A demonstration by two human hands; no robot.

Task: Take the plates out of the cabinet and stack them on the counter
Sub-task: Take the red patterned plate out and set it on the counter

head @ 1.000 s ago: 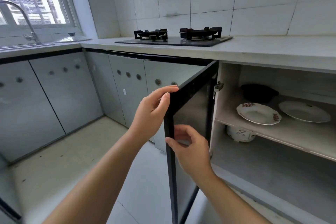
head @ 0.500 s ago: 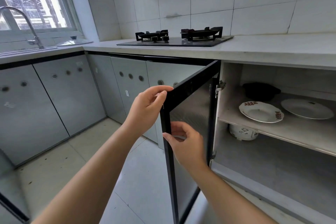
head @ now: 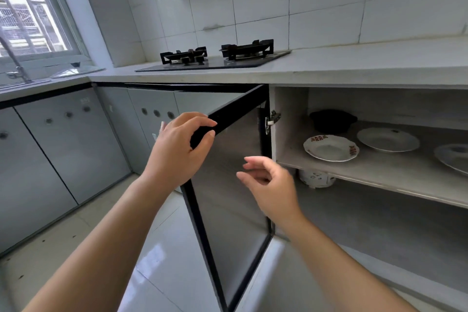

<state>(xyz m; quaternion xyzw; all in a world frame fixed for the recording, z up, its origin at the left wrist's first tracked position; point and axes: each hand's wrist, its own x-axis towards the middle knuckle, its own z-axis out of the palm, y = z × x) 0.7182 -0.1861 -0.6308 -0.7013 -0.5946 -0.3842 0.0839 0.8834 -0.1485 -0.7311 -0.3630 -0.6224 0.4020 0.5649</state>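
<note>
My left hand (head: 177,149) is gripping the top corner of the open door (head: 228,177), fingers curling over the black frame and thumb pressing underneath. My right hand (head: 271,185) is hanging free in front of the door's inner face, fingers loosely curled, holding nothing and touching nothing that I can see.

The door is standing wide, swung out toward me, its grey panel edged in black. Beyond it the cabinet (head: 288,139) is lying open. On the shelf (head: 379,177) a white plate with red patterns (head: 331,148) is sitting nearest the hinge (head: 272,120), a plain plate (head: 387,139) is resting just behind and to its right, and the edge of a third dish (head: 453,157) is showing at the frame's right side. A black pot (head: 331,120) is sitting at the back of the shelf. Under the shelf a white patterned bowl (head: 316,178) is peeking out.

Above, the pale counter (head: 379,63) is running along the tiled wall (head: 304,7), with a black two-burner stove (head: 217,57) set into it. To the left a window (head: 27,15) is letting in daylight, a tap (head: 15,66) below it. Grey cabinet fronts are lining the corner, and the floor (head: 162,248) is shining with pale tiles.
</note>
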